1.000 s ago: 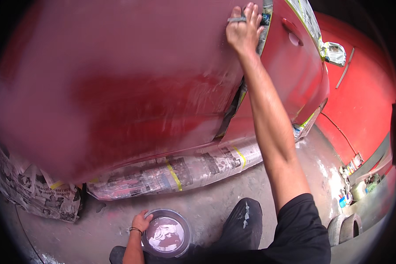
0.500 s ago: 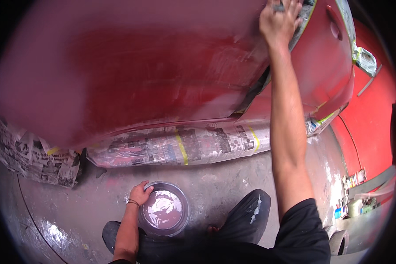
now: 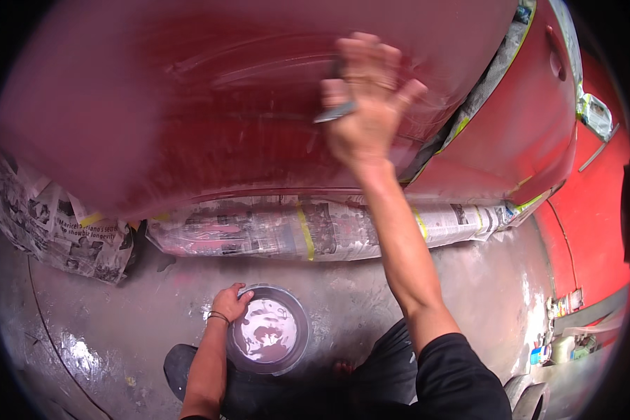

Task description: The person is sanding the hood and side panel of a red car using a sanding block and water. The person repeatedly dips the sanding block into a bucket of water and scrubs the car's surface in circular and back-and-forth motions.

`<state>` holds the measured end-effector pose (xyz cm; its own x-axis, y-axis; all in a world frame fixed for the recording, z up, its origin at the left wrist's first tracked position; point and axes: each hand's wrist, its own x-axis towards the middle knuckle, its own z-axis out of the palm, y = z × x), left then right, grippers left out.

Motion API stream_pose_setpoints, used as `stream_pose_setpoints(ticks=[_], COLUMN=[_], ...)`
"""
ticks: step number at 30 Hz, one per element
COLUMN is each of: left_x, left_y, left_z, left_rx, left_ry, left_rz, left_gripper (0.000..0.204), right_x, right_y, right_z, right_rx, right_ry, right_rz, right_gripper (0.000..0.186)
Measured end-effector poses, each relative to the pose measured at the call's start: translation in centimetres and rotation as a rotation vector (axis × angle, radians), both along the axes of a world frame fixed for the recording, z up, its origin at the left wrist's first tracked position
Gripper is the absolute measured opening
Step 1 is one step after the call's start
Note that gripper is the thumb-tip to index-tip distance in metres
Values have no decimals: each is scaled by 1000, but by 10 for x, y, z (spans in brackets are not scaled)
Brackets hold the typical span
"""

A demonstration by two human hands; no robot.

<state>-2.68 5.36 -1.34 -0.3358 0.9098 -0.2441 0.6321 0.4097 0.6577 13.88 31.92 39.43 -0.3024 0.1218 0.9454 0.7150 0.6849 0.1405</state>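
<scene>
A red car door [image 3: 245, 91] with dull purplish areas and wet streaks stands in front of me. Flat against it lies my right hand [image 3: 367, 105], slightly blurred, fingers partly spread. It holds a piece of dark grey sandpaper [image 3: 334, 113] to the panel; one edge sticks out at the side, and the rest is hidden under the palm. Below, between my knees, is a round dark basin [image 3: 302, 329] containing cloudy pinkish water [image 3: 264, 330]. My left hand [image 3: 232, 302] grips its rim at the upper left.
Newspaper [image 3: 252, 227] with yellow tape covers the sill below the door, and more newspaper [image 3: 70, 234] wraps the part at left. A dark cable [image 3: 45, 318] runs over the wet concrete floor [image 3: 154, 308]. Small containers [image 3: 563, 348] stand at right by a red panel [image 3: 588, 224].
My right hand has swept left and down across the door from its right edge, still with the sandpaper. My left hand stays on the basin rim. The view has shifted slightly.
</scene>
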Motion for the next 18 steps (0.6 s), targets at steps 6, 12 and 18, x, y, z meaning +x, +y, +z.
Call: stream_pose_setpoints(ticks=[6,12,18], left_x=[7,-5,-3], left_y=[6,-6,7], left_z=[-5,-9,-8], left_rx=[-7,35,24], left_ry=[22,27,12], left_rz=[-12,-1,-16], left_gripper=[55,55,53], right_x=[-42,-78,41], right_y=[-11,-33,16], right_z=[21,25,-64], right_rx=[-140,159,-475], right_ry=[273,24,525], right_rz=[-28,119,-39], right_gripper=[79,79,76])
